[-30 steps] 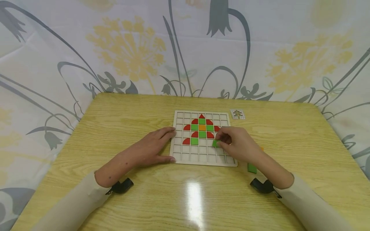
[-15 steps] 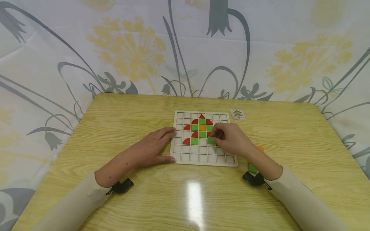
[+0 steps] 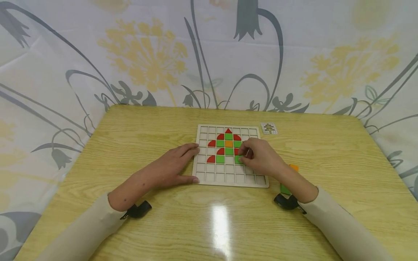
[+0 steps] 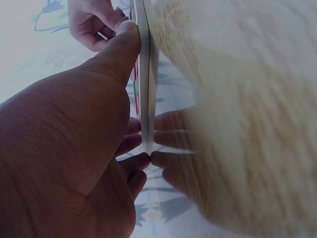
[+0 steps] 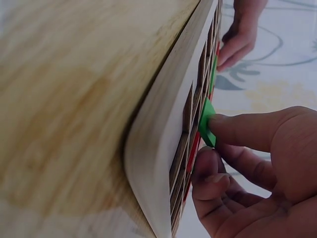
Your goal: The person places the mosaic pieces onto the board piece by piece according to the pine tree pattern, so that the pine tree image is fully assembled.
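A pale wooden grid board (image 3: pixel 210 177) lies on the table, bearing red, green and orange tiles in a tree-like pattern. My right hand (image 3: pixel 261 156) pinches a green square tile (image 3: pixel 238 159) over a cell in the board's right half, below a red tile. Seen from the right wrist, this green tile (image 5: pixel 205 124) sits tilted against the grid, the thumb (image 5: pixel 228 124) on its face. My left hand (image 3: pixel 169 165) rests at the board's left edge, fingers and thumb spread apart. In the left wrist view its thumb (image 4: pixel 126 37) touches the board's rim (image 4: pixel 144 84). The right hand hides some tiles.
Behind the board's right corner lies a small pattern card (image 3: pixel 269 128). Partly under the right forearm are a green piece (image 3: pixel 285 189) and an orange piece (image 3: pixel 294 167). A floral cloth (image 3: pixel 209 54) hangs behind the table.
My right hand has moved a little to the left with the green tile and lowered it toward its cell. My left hand stays at the board's edge.
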Motion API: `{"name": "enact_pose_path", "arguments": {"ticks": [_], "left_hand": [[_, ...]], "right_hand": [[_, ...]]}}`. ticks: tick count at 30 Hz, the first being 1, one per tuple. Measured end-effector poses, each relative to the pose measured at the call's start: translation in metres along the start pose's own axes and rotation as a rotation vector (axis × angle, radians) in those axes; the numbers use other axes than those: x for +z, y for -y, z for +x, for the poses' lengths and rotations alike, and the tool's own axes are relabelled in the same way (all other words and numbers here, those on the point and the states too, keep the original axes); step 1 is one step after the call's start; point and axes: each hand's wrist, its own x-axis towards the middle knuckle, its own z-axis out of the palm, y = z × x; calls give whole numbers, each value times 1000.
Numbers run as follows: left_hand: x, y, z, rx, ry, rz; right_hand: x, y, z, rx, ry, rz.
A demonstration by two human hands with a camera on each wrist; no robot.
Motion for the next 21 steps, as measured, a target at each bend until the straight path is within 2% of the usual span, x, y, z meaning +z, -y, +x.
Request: {"name": "enact_pose_path", "arguments": {"ticks": [13,21], "left_hand": [[-2,-1,-1,11,-11,-2],[-4,-3,0,19,-11,-8]], "right_hand": [[-2,0,-4,2,-5,-19],[-12,-3,-23,19,-55,-26]]}}
